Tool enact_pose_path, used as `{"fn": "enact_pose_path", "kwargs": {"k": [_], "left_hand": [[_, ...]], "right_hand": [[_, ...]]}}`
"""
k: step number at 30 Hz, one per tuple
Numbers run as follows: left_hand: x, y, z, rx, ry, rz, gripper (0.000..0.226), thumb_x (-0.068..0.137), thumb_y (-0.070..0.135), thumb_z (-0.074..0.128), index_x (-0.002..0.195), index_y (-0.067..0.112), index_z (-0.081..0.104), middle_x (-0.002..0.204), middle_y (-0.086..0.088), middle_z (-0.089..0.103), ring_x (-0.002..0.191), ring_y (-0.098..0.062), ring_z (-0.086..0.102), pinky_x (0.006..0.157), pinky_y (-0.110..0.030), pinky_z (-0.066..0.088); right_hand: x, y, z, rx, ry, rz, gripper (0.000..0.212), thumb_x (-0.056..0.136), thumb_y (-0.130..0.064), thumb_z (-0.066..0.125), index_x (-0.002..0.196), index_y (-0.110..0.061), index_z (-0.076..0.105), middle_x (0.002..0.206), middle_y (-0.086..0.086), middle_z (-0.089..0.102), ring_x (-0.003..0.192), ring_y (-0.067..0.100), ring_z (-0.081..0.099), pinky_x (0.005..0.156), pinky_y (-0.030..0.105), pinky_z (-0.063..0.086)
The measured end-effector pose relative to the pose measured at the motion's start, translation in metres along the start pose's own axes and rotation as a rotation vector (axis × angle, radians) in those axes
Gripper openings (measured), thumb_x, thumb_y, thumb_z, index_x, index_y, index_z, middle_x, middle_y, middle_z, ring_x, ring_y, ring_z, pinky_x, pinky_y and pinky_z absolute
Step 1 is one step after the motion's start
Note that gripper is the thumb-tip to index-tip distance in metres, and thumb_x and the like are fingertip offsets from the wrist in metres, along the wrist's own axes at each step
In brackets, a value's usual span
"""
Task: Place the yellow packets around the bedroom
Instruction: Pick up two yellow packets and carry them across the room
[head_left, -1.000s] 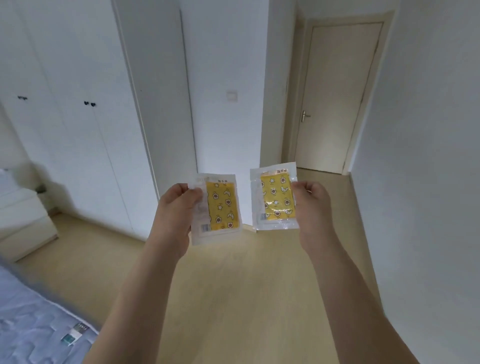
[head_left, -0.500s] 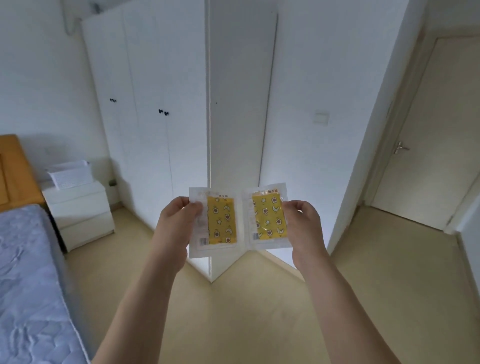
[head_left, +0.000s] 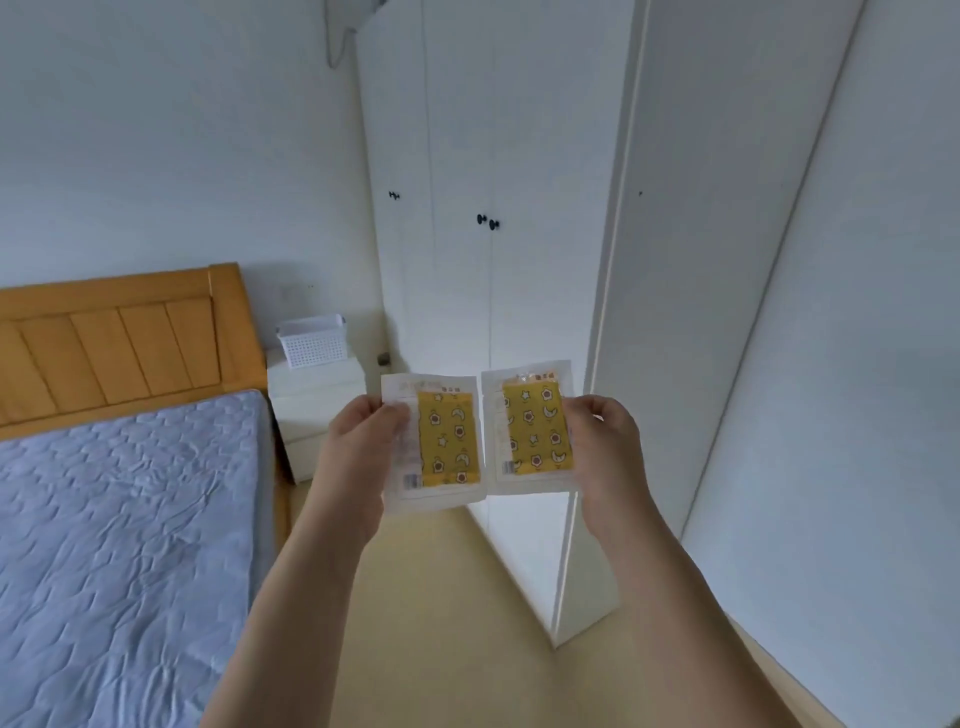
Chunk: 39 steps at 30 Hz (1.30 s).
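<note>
Both hands were raised at chest height in the head view, each holding up a packet by its outer edge. Her or his left hand (head_left: 363, 457) pinched the left yellow packet (head_left: 434, 441), thumb laid over the clear plastic margin on the front and the other fingers hidden behind it. The right hand (head_left: 602, 447) pinched the right yellow packet (head_left: 530, 428) the same way along its right edge, fingers curled round the border. The two packets stood upright side by side in the air, their inner edges just touching or nearly so; I could not tell which. Each showed a yellow panel printed with small stars, moons and flowers inside a clear wrapper, with a barcode at the lower left corner.

Behind the packets stood a white wardrobe (head_left: 498, 156) with small black knobs (head_left: 487, 222) on its doors. To the left a white nightstand (head_left: 317, 410) sat between the wardrobe and the bed, with a white plastic basket (head_left: 311, 340) on top. The bed had an orange wooden headboard (head_left: 119, 338) against the wall and a quilted pale blue mattress (head_left: 119, 545). A pale yellow floor (head_left: 441, 623) ran below the forearms.
</note>
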<state>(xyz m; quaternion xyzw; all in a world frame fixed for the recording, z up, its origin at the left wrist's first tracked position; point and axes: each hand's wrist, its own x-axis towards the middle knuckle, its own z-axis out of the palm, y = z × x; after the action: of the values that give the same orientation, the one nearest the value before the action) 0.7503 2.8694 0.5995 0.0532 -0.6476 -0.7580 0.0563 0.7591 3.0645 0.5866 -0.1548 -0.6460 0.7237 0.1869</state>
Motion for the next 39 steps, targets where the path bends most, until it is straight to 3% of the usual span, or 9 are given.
{"fn": "enact_pose_path", "kwargs": {"k": [5, 9, 14, 19, 23, 29, 33, 39], "left_hand": [[0.123, 0.02, 0.001, 0.031, 0.104, 0.006, 0.013, 0.097, 0.011, 0.051, 0.102, 0.006, 0.063, 0.095, -0.014, 0.074, 0.084, -0.033, 0.073, 0.071, -0.05, 0.06], [0.203, 0.03, -0.025, 0.037, 0.254, 0.029, 0.012, 0.096, 0.011, 0.052, 0.099, 0.01, 0.064, 0.089, -0.009, 0.075, 0.074, -0.024, 0.073, 0.061, -0.039, 0.057], [0.314, 0.02, -0.063, -0.003, 0.362, -0.005, 0.013, 0.096, 0.012, 0.051, 0.099, 0.011, 0.064, 0.092, -0.009, 0.075, 0.08, -0.027, 0.072, 0.065, -0.042, 0.057], [0.454, 0.004, -0.092, -0.023, 0.366, -0.012, 0.011, 0.097, 0.009, 0.051, 0.1, 0.007, 0.061, 0.091, -0.012, 0.074, 0.077, -0.026, 0.072, 0.07, -0.045, 0.06], [0.573, 0.008, -0.121, -0.043, 0.347, -0.058, 0.011, 0.097, 0.011, 0.052, 0.101, 0.008, 0.061, 0.098, -0.012, 0.074, 0.088, -0.03, 0.072, 0.079, -0.049, 0.059], [0.715, 0.024, -0.16, -0.055, 0.362, -0.071, 0.01, 0.097, 0.013, 0.054, 0.103, 0.008, 0.06, 0.094, -0.01, 0.075, 0.085, -0.028, 0.073, 0.076, -0.049, 0.06], [0.795, 0.014, -0.179, -0.042, 0.372, -0.121, 0.012, 0.096, 0.013, 0.055, 0.105, 0.008, 0.061, 0.089, -0.008, 0.076, 0.079, -0.026, 0.074, 0.067, -0.043, 0.06], [0.94, 0.003, -0.201, -0.009, 0.438, -0.144, 0.015, 0.096, 0.012, 0.054, 0.108, 0.005, 0.061, 0.091, -0.01, 0.075, 0.082, -0.029, 0.072, 0.072, -0.046, 0.06]], "right_hand": [[0.122, -0.004, 0.085, 0.034, -0.13, 0.029, 0.014, 0.093, -0.027, 0.054, 0.102, -0.016, 0.059, 0.101, 0.002, 0.068, 0.08, 0.017, 0.065, 0.057, 0.025, 0.045], [0.198, 0.001, 0.161, 0.017, -0.206, 0.053, 0.014, 0.093, -0.024, 0.055, 0.102, -0.016, 0.06, 0.098, 0.001, 0.069, 0.074, 0.014, 0.066, 0.052, 0.022, 0.045], [0.275, 0.032, 0.263, 0.005, -0.31, 0.091, 0.012, 0.093, -0.024, 0.055, 0.102, -0.018, 0.06, 0.094, -0.003, 0.067, 0.072, 0.012, 0.064, 0.058, 0.025, 0.045], [0.363, 0.066, 0.378, -0.037, -0.354, 0.089, 0.013, 0.093, -0.025, 0.056, 0.102, -0.017, 0.061, 0.094, -0.003, 0.068, 0.076, 0.014, 0.064, 0.06, 0.026, 0.046], [0.44, 0.072, 0.468, -0.07, -0.328, 0.091, 0.015, 0.093, -0.025, 0.056, 0.103, -0.016, 0.061, 0.098, 0.001, 0.069, 0.079, 0.017, 0.066, 0.06, 0.027, 0.047], [0.533, 0.075, 0.587, -0.07, -0.351, 0.102, 0.013, 0.095, -0.025, 0.055, 0.103, -0.017, 0.06, 0.095, -0.002, 0.069, 0.076, 0.013, 0.066, 0.058, 0.025, 0.044], [0.589, 0.097, 0.651, -0.068, -0.371, 0.145, 0.012, 0.093, -0.024, 0.056, 0.1, -0.014, 0.059, 0.093, 0.001, 0.071, 0.072, 0.014, 0.067, 0.056, 0.025, 0.045], [0.699, 0.131, 0.753, -0.046, -0.429, 0.159, 0.012, 0.093, -0.022, 0.057, 0.099, -0.011, 0.061, 0.093, 0.006, 0.073, 0.073, 0.017, 0.069, 0.059, 0.027, 0.052]]}}
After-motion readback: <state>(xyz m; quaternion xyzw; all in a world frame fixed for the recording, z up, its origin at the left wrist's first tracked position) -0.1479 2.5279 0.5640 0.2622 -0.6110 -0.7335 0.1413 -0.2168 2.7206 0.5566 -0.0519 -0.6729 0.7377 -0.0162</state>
